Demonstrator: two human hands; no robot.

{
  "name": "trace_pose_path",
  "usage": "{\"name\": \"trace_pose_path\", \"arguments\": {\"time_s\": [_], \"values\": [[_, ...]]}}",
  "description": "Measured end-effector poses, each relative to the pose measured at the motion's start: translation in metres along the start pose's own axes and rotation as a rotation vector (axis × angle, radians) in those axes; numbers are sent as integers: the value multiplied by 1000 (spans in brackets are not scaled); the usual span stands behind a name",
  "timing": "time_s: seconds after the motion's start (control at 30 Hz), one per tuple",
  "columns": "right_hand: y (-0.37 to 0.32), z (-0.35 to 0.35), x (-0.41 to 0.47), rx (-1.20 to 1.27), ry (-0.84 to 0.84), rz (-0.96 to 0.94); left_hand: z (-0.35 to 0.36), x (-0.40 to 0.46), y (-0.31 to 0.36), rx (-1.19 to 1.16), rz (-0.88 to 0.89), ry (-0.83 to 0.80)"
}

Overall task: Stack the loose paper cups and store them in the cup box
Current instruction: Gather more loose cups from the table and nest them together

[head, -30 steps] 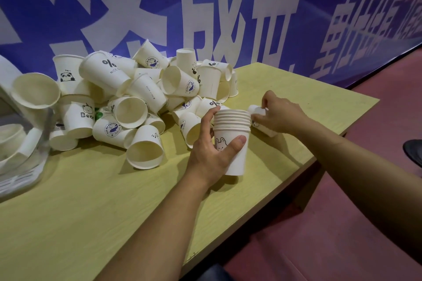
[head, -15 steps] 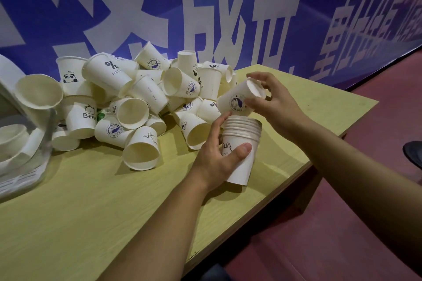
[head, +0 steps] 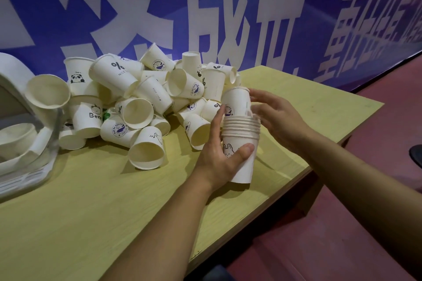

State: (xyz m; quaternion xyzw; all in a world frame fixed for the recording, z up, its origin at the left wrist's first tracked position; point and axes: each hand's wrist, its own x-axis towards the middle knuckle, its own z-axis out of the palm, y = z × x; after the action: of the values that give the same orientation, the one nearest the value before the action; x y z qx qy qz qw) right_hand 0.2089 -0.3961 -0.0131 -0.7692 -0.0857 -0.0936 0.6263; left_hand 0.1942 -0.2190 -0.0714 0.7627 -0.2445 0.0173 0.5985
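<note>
Now left hand (head: 219, 162) grips the upright nested stack of white paper cups (head: 242, 143), right hand (head: 277, 116) pinches a white paper cup (head: 236, 102) half-seated coaxially atop it, loose pile just left.

White cups, yellow-green table, blue banner.
The cups (head: 127, 107) carry dark panda, bear, rabbit and "%" prints; the banner (head: 228, 7) has white characters.
</note>
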Motion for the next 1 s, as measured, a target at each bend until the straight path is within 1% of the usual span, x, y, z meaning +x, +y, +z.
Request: {"name": "trace_pose_path", "arguments": {"time_s": [0.1,0.23,0.33,0.43,0.57,0.63,0.73,0.87,1.0], "values": [[-2,4,-4,52,27,-27,-5,2,2,27,25,121],[-5,8,-5,-17,29,-70,-22,3,6,105,67,142],[-9,17,-3,-92,51,-78,-42,-1,9,103,83,219],[-2,36,-1,-264,60,-103,-69,-14,12,162,79,276],[17,69,1,-536,-4,-149,-104,-40,8,274,14,305],[23,86,1,-639,-28,-197,-117,-54,7,313,-8,327],[30,107,3,-745,-28,-172,-127,-71,2,331,-32,364],[38,120,5,-772,18,-159,-128,-79,3,302,-10,372],[34,115,6,-674,125,-239,-128,-80,4,340,18,293]]}}
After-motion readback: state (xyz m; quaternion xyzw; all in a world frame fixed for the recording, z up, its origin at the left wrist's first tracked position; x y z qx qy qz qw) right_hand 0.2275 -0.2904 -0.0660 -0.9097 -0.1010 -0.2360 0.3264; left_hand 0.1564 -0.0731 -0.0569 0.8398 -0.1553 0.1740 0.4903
